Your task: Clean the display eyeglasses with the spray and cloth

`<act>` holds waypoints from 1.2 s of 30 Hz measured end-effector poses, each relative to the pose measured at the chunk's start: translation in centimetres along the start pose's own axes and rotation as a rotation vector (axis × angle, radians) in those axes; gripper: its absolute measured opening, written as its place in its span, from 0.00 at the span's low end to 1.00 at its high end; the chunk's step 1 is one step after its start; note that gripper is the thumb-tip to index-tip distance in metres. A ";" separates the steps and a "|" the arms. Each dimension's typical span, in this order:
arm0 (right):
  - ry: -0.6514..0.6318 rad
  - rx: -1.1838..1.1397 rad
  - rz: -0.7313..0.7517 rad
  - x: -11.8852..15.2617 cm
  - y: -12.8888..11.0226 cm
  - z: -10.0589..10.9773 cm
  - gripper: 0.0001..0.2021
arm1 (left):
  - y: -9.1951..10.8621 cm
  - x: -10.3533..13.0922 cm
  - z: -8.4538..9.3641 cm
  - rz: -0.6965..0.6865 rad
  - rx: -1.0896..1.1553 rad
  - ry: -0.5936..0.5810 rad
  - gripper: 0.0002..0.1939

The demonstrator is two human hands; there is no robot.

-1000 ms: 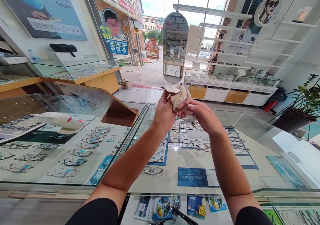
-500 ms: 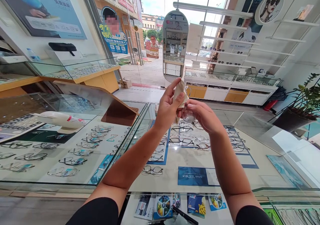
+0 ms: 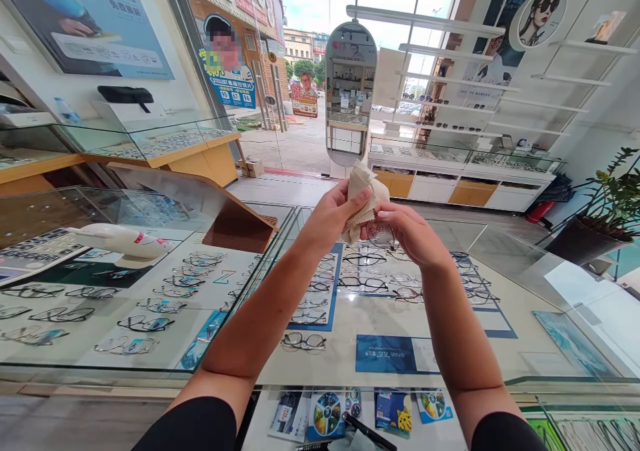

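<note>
My left hand (image 3: 336,212) is closed on a cream cleaning cloth (image 3: 367,187) with a zigzag edge, the thumb pressing on its near side. The cloth is folded around part of a pair of eyeglasses; one round lens (image 3: 381,234) with a thin dark rim shows below it, with small drops or specks on the lens. My right hand (image 3: 407,229) pinches the frame of the eyeglasses at the right, close to the cloth. The other lens is hidden by the cloth and fingers. Both hands are held up above the glass display case (image 3: 340,351).
Rows of eyeglasses (image 3: 363,283) lie inside the case beneath my hands. To the left are a white rocket-shaped object (image 3: 125,239) and a brown panel (image 3: 240,227). An oval mirror (image 3: 351,91) stands ahead. A potted plant (image 3: 600,217) is at the right; a black pen (image 3: 370,431) lies in front.
The cloth has opened out wider and covers more of the view between my hands. My left fingers have come down behind it, and the visible lens has shifted slightly right.
</note>
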State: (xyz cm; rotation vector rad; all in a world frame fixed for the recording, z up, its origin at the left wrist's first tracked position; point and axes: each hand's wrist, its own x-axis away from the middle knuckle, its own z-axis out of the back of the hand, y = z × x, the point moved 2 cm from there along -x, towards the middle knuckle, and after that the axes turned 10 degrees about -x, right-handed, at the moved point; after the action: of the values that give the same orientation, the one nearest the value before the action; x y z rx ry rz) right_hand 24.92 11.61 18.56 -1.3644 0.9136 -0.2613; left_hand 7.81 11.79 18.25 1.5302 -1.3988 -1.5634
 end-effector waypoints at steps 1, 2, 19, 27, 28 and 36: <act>0.010 -0.002 -0.005 0.0 0.0 0.0 0.13 | 0.2 0.0 0.0 -0.002 -0.019 -0.026 0.29; 0.024 -0.010 -0.016 0.0 -0.1 0.0 0.13 | 0.4 0.1 0.0 -0.008 -0.030 -0.045 0.29; -0.038 -0.068 -0.053 -0.1 0.1 -0.4 0.15 | 0.2 0.9 -0.7 -0.126 -0.132 0.044 0.23; -0.065 0.023 -0.037 -0.1 0.3 -0.5 0.15 | -0.8 0.7 -1.3 -0.197 -0.163 0.232 0.32; -0.054 0.021 -0.044 -0.1 0.4 -0.4 0.15 | -1.0 0.5 -1.1 -0.196 -0.152 0.247 0.33; 0.155 0.060 0.012 -0.3 0.3 0.5 0.14 | -0.9 -0.9 0.8 -0.151 -0.117 0.097 0.29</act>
State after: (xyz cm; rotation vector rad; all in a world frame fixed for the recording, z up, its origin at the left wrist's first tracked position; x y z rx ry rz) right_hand 24.95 12.23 18.39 -1.2963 1.0344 -0.3859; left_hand 7.45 13.09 17.63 1.6489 -1.1416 -1.6062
